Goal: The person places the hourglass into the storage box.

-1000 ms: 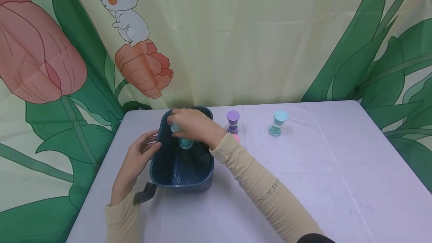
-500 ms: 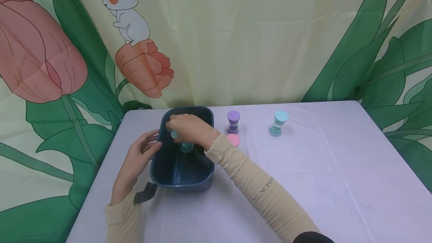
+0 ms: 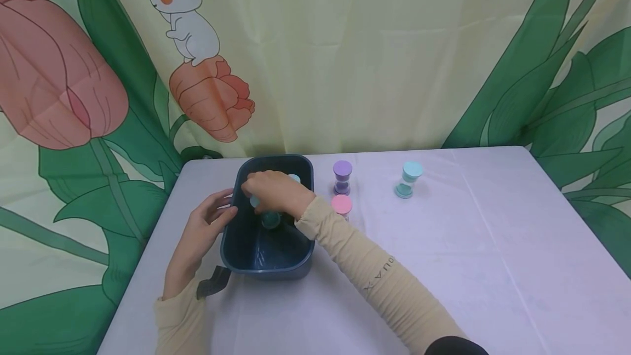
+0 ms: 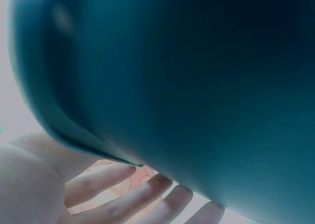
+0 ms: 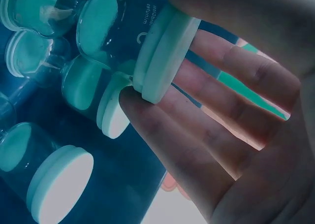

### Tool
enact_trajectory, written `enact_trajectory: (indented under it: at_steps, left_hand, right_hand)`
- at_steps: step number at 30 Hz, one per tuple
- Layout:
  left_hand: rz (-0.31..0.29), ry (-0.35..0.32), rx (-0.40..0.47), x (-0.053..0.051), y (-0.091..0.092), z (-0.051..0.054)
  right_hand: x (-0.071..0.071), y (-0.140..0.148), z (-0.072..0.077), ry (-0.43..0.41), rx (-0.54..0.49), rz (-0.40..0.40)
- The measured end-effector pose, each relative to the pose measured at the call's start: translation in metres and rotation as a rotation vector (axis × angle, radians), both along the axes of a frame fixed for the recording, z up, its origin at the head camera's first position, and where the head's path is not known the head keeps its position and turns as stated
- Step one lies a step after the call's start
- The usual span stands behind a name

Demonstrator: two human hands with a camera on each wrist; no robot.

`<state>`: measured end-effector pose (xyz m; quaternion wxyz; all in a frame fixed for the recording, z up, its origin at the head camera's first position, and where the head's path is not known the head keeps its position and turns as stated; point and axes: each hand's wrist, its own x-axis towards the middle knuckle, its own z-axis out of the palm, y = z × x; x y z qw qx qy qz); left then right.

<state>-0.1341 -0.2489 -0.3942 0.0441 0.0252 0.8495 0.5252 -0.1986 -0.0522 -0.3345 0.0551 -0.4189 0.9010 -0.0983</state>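
Note:
A dark blue plastic bin (image 3: 266, 270) stands at the left of the table. My right hand (image 3: 276, 190) reaches into it and holds a teal-capped sand timer (image 3: 270, 219) by one end, tilted. In the right wrist view, thumb and fingers are around that sand timer's cap (image 5: 165, 56). Another teal-capped sand timer (image 5: 61, 184) lies in the bin, and a pale blue cap (image 3: 294, 178) shows behind my right hand. More teal ends nearby may be reflections. My left hand (image 3: 199, 234) touches the bin's left side with extended fingertips (image 4: 160, 182).
Right of the bin are a purple sand timer (image 3: 342, 177) and a pink one (image 3: 342, 205), partly behind my right sleeve. Further right stands a light blue sand timer (image 3: 408, 178). A printed curtain (image 3: 345, 70) hangs behind the white-covered table (image 3: 443, 267).
My right hand has moved slightly down and toward me inside the bin, with the sand timer sinking deeper. My sleeve now reveals more of the pink sand timer. My left hand stays put.

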Motion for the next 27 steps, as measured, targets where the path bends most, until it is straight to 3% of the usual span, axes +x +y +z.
enact_trajectory:
  at_steps: [15, 27]
  left_hand:
    - [-0.003, 0.007, -0.003, 0.0005, 0.0, 0.0009]
    - [-0.011, 0.001, -0.002, 0.0025, -0.0001, 0.0027]
  right_hand:
    - [-0.0011, -0.0041, 0.0001, -0.028, 0.052, 0.039]
    - [-0.0038, -0.003, -0.004, -0.066, 0.015, 0.056]
